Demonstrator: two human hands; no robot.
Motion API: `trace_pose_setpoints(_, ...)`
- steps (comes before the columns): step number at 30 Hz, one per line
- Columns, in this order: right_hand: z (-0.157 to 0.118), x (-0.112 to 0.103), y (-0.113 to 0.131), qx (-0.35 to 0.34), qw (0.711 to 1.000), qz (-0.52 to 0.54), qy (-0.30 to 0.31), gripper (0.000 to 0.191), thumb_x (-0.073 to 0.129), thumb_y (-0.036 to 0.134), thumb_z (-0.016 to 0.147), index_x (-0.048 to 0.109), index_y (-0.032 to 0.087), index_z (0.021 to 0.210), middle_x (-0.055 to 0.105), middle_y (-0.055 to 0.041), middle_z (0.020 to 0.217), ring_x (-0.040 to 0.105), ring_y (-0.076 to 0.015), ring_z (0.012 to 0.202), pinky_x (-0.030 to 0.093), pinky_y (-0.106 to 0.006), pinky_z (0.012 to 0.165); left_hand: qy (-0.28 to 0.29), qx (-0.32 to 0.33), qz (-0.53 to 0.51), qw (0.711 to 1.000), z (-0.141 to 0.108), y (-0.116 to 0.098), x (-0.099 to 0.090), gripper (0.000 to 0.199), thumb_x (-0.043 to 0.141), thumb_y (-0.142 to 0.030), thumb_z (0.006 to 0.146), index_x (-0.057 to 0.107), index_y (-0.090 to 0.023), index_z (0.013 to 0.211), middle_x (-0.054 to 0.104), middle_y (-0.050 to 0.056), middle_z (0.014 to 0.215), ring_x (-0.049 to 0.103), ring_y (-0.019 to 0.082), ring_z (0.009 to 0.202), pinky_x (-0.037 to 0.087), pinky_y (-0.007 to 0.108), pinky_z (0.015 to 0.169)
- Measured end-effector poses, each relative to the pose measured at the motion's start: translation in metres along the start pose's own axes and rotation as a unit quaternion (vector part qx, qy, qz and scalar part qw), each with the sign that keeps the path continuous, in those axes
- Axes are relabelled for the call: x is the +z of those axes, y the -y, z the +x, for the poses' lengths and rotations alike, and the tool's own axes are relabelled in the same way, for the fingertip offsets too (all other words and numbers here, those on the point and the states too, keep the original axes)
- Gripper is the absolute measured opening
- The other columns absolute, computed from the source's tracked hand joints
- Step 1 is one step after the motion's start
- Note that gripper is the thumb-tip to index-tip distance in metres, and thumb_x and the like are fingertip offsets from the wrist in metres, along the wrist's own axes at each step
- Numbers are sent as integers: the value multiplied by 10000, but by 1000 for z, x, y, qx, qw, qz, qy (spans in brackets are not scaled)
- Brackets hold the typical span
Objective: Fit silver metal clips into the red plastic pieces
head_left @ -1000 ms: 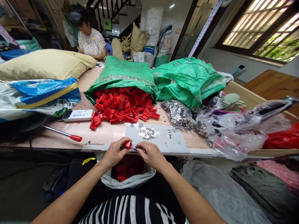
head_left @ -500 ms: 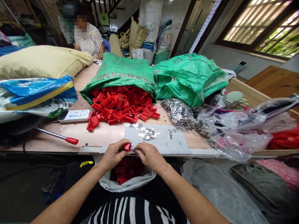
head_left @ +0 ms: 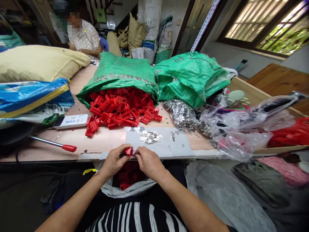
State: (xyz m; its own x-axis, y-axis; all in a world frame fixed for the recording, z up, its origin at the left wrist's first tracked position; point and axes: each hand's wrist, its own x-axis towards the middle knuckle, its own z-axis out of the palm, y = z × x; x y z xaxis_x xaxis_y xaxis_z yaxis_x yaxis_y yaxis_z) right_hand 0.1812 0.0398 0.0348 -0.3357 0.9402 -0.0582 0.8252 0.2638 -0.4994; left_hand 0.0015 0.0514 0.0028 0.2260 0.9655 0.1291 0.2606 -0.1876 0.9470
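Note:
Above the table's front edge, my left hand (head_left: pixel 114 163) pinches a small red plastic box-shaped part (head_left: pixel 128 151) between thumb and fingertips. My right hand (head_left: pixel 150 163) is closed on a thin metal tool (head_left: pixel 134 155), mostly hidden by the fingers, whose tip meets the right end of the red part. Below both hands, a white sack (head_left: pixel 113 191) on the lap holds more red parts (head_left: pixel 127 177). Just beyond the hands lies a pile of small shiny metal pieces (head_left: pixel 151 137) on a grey sheet (head_left: pixel 178 144), with a smaller scatter (head_left: pixel 173 136) to its right.
Red parts (head_left: pixel 120 109) spill from a green sack (head_left: pixel 125 71) at the back. Another green bag (head_left: pixel 188 77) and a clear bag of metal pieces (head_left: pixel 181 114) lie right of it. A red-tipped lever (head_left: pixel 69 148) juts in at left. A person (head_left: pixel 84 37) sits across the table.
The camera view has shifted slightly, moving the scene leftward. My hands keep the same grip, and the right fingers are closer to the red part, with less of the tool showing.

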Motion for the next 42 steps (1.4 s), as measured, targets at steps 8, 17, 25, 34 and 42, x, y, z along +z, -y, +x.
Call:
trace_pose_setpoints(8,-21,-5,-15,-100,974,201,-33,115,404,172,955,499,207,1009,603,-31,924,561,-157,830,419,-277,748,-40,-22,-119,992,-16,-15,5,303,725,-217,721,624,-217,1007,670,38,1000,633,192,904,481,303,849)
trace_pose_setpoints(17,-31,-14,0,-154,942,296,41,418,398,238,973,353,220,1389,537,72,610,502,-103,552,420,-223,640,-24,-200,-543,815,-32,-44,12,129,700,-220,786,598,-166,728,703,17,797,680,153,858,510,263,854)
trace_pose_setpoints(25,-31,-18,7,-161,941,296,25,331,439,242,963,483,219,1291,513,67,597,484,-92,526,403,-197,589,-60,-253,-622,738,-41,-49,18,135,569,-119,867,692,-94,819,741,94,826,709,170,767,579,306,817)
trace_pose_setpoints(34,-30,-22,3,-154,954,257,-19,289,392,316,987,625,193,1104,567,19,634,514,-112,565,408,-211,608,-65,-286,-632,718,-43,-56,23,274,456,-87,914,698,-42,795,747,154,846,726,245,844,550,391,917)
trace_pose_setpoints(42,-33,-25,10,-152,971,186,-9,300,429,286,968,529,232,1246,681,-32,902,614,-160,762,418,-236,704,-92,-285,-649,699,-42,-52,22,262,460,-91,919,698,-51,816,744,129,824,722,195,783,580,341,843)
